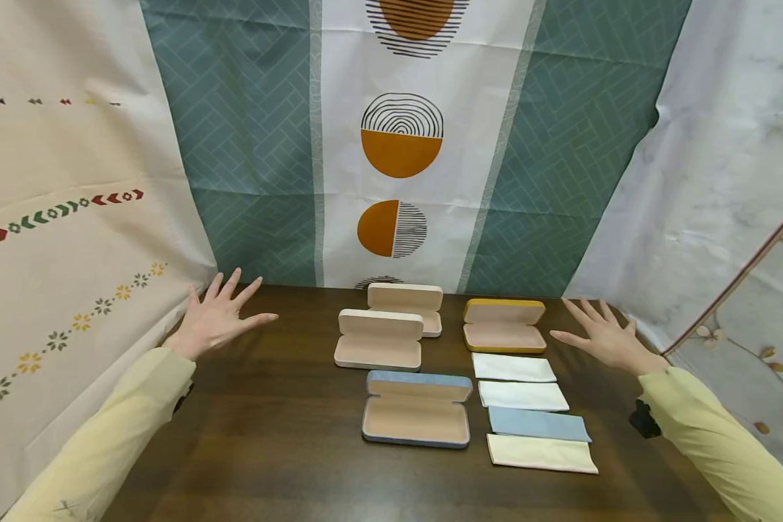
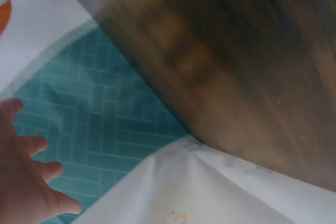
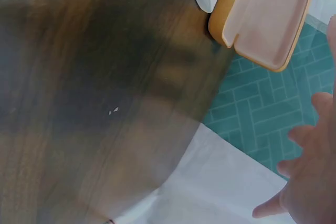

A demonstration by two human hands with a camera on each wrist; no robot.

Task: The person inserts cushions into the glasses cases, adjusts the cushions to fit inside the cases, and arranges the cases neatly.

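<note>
My left hand (image 1: 214,319) is spread wide above the left side of the dark table, holding nothing. On the right, my right hand (image 1: 605,335) has its fingers stretched out too, nearest to a yellow glasses case (image 1: 504,337) whose lid is raised. Two white glasses cases, one in front (image 1: 378,351) and one behind it (image 1: 433,320), stand with lids up near the middle. Closer to me is a blue glasses case (image 1: 416,423), also with its lid raised. Beside it lie folded cloths: two white (image 1: 514,367), one blue (image 1: 538,423) and one cream (image 1: 541,453).
The brown wooden table (image 1: 267,449) ends at a back curtain (image 1: 254,145) of green and white with orange half circles. Patterned cloth (image 1: 59,159) hangs at the left. Marble-print cloth (image 1: 724,181) hangs at the right.
</note>
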